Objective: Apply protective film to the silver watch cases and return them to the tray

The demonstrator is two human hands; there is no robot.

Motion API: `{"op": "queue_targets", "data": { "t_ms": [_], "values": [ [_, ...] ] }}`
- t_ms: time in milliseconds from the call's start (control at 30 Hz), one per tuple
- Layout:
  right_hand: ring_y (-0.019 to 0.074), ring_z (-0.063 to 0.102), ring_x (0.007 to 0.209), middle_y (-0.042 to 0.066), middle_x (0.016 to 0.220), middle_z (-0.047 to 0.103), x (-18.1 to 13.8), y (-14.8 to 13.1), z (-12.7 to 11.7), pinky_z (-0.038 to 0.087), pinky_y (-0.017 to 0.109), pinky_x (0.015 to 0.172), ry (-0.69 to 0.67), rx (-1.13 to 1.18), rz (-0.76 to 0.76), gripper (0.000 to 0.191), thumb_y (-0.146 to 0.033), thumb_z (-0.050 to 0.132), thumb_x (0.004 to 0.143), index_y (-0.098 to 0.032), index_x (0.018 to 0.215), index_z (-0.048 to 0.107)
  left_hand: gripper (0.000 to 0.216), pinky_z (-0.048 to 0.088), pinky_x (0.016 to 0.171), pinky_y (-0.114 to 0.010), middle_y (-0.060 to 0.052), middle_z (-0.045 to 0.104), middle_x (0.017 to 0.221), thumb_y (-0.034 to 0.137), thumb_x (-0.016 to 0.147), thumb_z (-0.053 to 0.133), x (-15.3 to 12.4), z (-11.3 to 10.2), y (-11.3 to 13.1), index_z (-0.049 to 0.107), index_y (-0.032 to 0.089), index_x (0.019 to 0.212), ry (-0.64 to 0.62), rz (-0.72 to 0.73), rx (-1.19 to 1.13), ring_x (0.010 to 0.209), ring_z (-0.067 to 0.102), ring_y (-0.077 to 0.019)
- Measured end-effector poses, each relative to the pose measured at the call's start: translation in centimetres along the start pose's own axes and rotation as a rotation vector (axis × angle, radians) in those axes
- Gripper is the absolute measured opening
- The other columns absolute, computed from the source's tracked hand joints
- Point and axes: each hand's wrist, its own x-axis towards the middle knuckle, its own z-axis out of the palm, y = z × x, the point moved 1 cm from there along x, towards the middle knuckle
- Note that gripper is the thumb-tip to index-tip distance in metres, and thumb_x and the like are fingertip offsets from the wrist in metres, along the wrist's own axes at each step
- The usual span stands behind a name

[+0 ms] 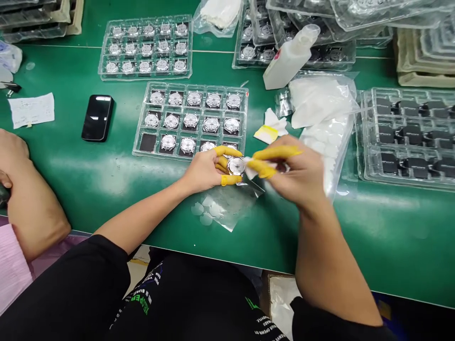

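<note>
My left hand [209, 169], with yellow finger cots on, grips a round silver watch case [236, 166] by its edge, the dial side up. My right hand [295, 170], also in yellow finger cots, pinches a white wipe [250, 169] against the right side of the watch case. Whether a tool is inside the wipe I cannot tell. Just behind, a clear plastic tray [136, 148] holds several watch cases; its front left compartment shows only a black bottom. Beneath my hands lie a clear plastic bag [231, 213] and several thin translucent discs [206, 218].
Another tray of watch cases [145, 49] stands farther back. A white bottle [289, 59] leans by stacked trays. At right are a bag of white wipes [316, 102] and a tray with black inserts [415, 137]. A phone-like black device [97, 118] and a person's arm [35, 203] are left.
</note>
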Motion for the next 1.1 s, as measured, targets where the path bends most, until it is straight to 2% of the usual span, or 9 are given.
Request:
{"op": "queue_targets", "data": {
  "t_ms": [100,267,433,533,700,833,933,1033,1100],
  "values": [
    [0.0173,0.057,0.063,0.005,0.078,0.065,-0.1,-1.4,0.8,0.042,0.034,0.053,-0.074,-0.001,-0.009,0.018,-0.043,0.071,0.087,-0.026,0.083,0.077,0.061,0.056,0.067,-0.023,0.000,0.071,0.081,0.010,0.058,0.084,0.0,0.1,-0.4,0.069,0.014,0.118,-0.004,0.013,-0.042,0.067,0.065,-0.0089],
    [0.0202,0.060,0.066,0.006,0.077,0.067,0.2,-0.5,1.2,0.045,0.037,0.056,-0.149,0.019,-0.002,0.017,-0.044,0.072,0.084,-0.029,0.080,0.076,0.061,0.057,0.065,-0.023,-0.001,0.073,0.081,0.010,0.059,0.083,0.0,0.1,-0.4,0.071,0.013,0.119,0.035,0.012,-0.005,0.066,0.066,-0.0094],
    [0.0204,0.059,0.068,0.007,0.078,0.066,0.4,-0.2,1.1,0.046,0.037,0.058,-0.083,-0.028,0.025,0.022,-0.047,0.070,0.086,-0.027,0.080,0.076,0.061,0.056,0.063,-0.022,0.000,0.073,0.078,0.013,0.060,0.084,0.0,0.1,-0.3,0.071,0.014,0.120,0.056,0.016,0.015,0.064,0.065,-0.0090],
    [0.0198,0.059,0.067,0.006,0.078,0.066,0.4,-0.4,1.1,0.045,0.037,0.058,-0.184,0.040,0.010,0.024,-0.050,0.069,0.087,-0.028,0.080,0.076,0.062,0.055,0.063,-0.021,0.000,0.073,0.079,0.013,0.060,0.085,0.0,0.0,-0.4,0.072,0.015,0.120,0.057,0.039,0.025,0.064,0.065,-0.0083],
    [0.0185,0.057,0.064,0.005,0.074,0.064,0.5,-0.2,0.9,0.043,0.036,0.058,-0.066,0.021,0.025,0.026,-0.051,0.072,0.085,-0.026,0.077,0.075,0.064,0.054,0.061,-0.019,0.000,0.073,0.079,0.017,0.059,0.087,0.1,-0.1,-0.5,0.071,0.015,0.121,0.062,0.028,0.043,0.062,0.064,-0.0071],
    [0.0196,0.059,0.067,0.006,0.077,0.067,0.5,-0.1,0.9,0.044,0.036,0.058,-0.170,0.060,0.057,0.025,-0.053,0.073,0.083,-0.028,0.079,0.076,0.065,0.056,0.064,-0.019,-0.001,0.074,0.080,0.014,0.057,0.087,0.1,-0.1,-0.4,0.072,0.014,0.121,0.048,0.028,0.027,0.066,0.066,-0.0084],
    [0.0186,0.057,0.065,0.006,0.077,0.067,0.4,-0.5,1.1,0.040,0.035,0.055,-0.107,0.032,0.065,0.023,-0.050,0.074,0.083,-0.027,0.077,0.076,0.065,0.056,0.064,-0.020,-0.001,0.073,0.079,0.016,0.059,0.088,0.2,-0.2,-0.4,0.071,0.014,0.121,0.059,0.035,0.036,0.066,0.066,-0.0089],
    [0.0166,0.052,0.059,0.005,0.074,0.066,0.5,-0.9,1.5,0.035,0.034,0.052,-0.129,0.057,0.055,0.022,-0.048,0.074,0.083,-0.027,0.078,0.076,0.067,0.057,0.065,-0.021,-0.001,0.074,0.081,0.018,0.059,0.089,0.3,-0.2,-0.5,0.071,0.014,0.123,0.065,0.042,0.001,0.069,0.068,-0.0096],
    [0.0171,0.052,0.061,0.005,0.077,0.067,0.6,-0.6,1.6,0.038,0.035,0.054,-0.113,0.032,0.076,0.022,-0.047,0.072,0.085,-0.026,0.081,0.076,0.069,0.058,0.066,-0.021,-0.001,0.074,0.081,0.018,0.058,0.090,0.3,-0.2,-0.5,0.070,0.014,0.123,0.069,0.043,-0.027,0.069,0.068,-0.0099]
  ]
}}
